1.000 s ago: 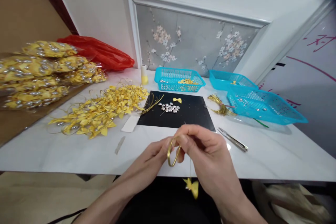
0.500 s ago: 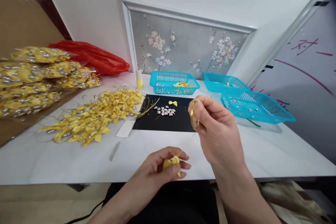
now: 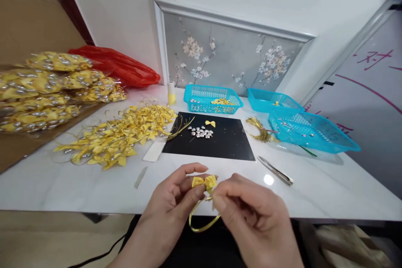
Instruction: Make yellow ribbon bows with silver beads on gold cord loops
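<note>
My left hand [image 3: 171, 203] pinches a small yellow ribbon bow [image 3: 204, 182] between thumb and fingers, just above the table's near edge. My right hand [image 3: 248, 213] is closed close beside it, gripping the gold cord loop [image 3: 201, 220] that hangs below the bow. Beyond my hands lies a black mat [image 3: 216, 142] with a cluster of silver heart charms [image 3: 201, 132], another yellow bow [image 3: 210, 123] and a few gold cords [image 3: 180, 127].
A heap of finished yellow bows [image 3: 116, 136] lies left of the mat, with bagged ones [image 3: 40, 88] and a red bag [image 3: 119, 65] further left. Three blue baskets [image 3: 213, 98] [image 3: 270, 100] [image 3: 310, 132] stand behind and right. Metal snips [image 3: 276, 170] and a gold cord bundle [image 3: 259, 130] lie on the right.
My right hand came down from above the mat to beside my left hand, bringing the gold cord loop with it. The left hand raised the bow slightly.
</note>
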`<action>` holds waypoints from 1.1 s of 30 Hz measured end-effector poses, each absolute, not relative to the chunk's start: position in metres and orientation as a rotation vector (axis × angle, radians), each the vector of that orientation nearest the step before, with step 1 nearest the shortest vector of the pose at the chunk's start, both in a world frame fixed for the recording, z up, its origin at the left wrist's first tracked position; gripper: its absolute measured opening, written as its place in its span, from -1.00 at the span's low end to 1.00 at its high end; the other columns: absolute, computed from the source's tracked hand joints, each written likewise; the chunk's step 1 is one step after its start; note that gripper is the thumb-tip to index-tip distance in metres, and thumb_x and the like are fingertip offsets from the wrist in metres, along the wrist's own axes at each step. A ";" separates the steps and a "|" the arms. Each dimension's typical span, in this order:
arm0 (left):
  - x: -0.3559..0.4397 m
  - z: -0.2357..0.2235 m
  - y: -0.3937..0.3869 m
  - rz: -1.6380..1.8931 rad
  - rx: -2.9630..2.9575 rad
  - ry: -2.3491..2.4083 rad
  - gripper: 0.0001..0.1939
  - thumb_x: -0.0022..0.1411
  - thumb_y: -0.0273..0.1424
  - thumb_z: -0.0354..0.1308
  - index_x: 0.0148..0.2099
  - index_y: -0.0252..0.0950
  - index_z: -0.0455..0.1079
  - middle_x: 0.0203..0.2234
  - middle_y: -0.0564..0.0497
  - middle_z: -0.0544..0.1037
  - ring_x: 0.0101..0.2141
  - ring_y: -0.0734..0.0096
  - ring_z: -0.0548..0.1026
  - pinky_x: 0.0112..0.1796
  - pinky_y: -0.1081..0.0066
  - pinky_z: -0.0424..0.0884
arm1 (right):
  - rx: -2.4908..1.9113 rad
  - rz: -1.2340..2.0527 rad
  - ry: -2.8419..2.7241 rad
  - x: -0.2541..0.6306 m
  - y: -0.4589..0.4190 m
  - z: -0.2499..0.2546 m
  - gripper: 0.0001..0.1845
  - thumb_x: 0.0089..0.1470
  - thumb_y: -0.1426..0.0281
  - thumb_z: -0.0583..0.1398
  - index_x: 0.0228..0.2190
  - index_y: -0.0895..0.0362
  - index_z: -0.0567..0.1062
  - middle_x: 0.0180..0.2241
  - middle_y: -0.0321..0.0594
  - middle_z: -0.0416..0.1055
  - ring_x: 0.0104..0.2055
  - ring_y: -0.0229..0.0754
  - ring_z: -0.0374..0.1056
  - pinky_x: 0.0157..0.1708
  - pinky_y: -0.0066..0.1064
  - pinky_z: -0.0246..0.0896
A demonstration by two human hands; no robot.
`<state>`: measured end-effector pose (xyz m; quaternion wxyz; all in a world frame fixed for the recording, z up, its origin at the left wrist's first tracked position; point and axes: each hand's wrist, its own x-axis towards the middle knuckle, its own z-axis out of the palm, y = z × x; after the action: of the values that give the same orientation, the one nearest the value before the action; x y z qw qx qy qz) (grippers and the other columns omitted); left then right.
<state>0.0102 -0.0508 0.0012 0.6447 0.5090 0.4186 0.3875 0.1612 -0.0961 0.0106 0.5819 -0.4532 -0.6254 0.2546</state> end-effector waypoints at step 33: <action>0.001 0.000 -0.053 0.939 1.130 0.888 -0.86 0.18 -0.26 0.33 -0.19 -0.10 0.64 -0.37 0.07 0.65 -0.30 0.38 0.53 -0.23 0.54 0.51 | -1.177 0.063 -1.746 0.158 -0.091 0.001 -0.80 0.19 0.64 0.08 -0.34 0.23 0.49 -0.46 -0.15 0.41 -0.42 -0.17 0.28 -0.42 -0.34 0.24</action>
<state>0.0012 -0.0535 -0.0005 0.6535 0.4983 0.3915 0.4139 0.1582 -0.0914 0.0008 0.4948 -0.4856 -0.7202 0.0262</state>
